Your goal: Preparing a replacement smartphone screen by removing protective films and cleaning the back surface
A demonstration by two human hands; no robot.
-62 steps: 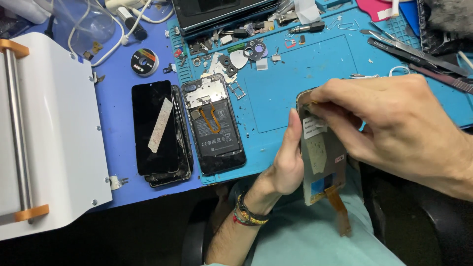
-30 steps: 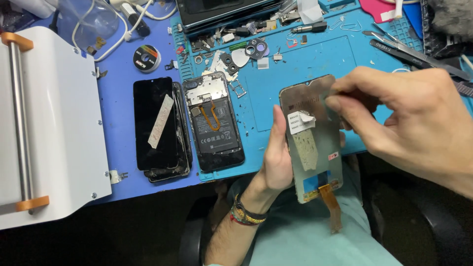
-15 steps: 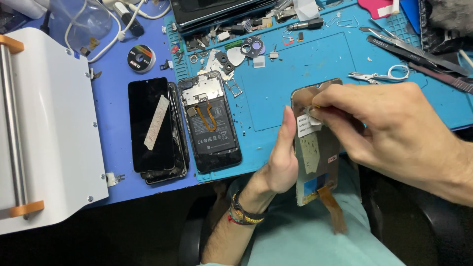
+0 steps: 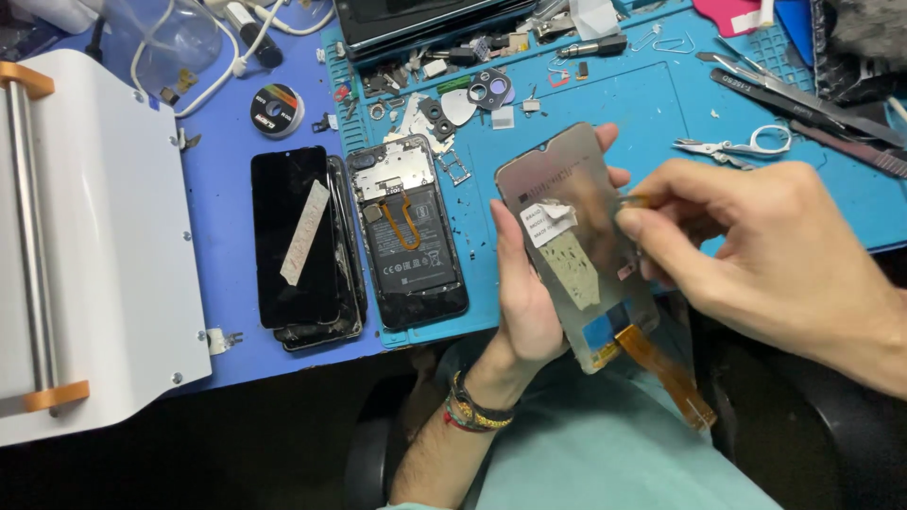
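My left hand grips a phone display panel by its edge, back side up, with an orange flex cable hanging from its lower end. A white sticker sits on the panel's back. My right hand hovers over the panel's right side, fingers pinched on a thin tool tip or film edge; what it pinches is too small to tell. On the blue mat lies an opened phone body showing its battery, and beside it a black screen with a strip of tape.
A white machine with orange handles fills the left. Small screws and parts litter the mat's top. Scissors, tweezers, a tape roll and white cables lie around. A dark device is at the back.
The panel has been turned and raised so its back faces me more flatly. My right hand shifted to the panel's right side.
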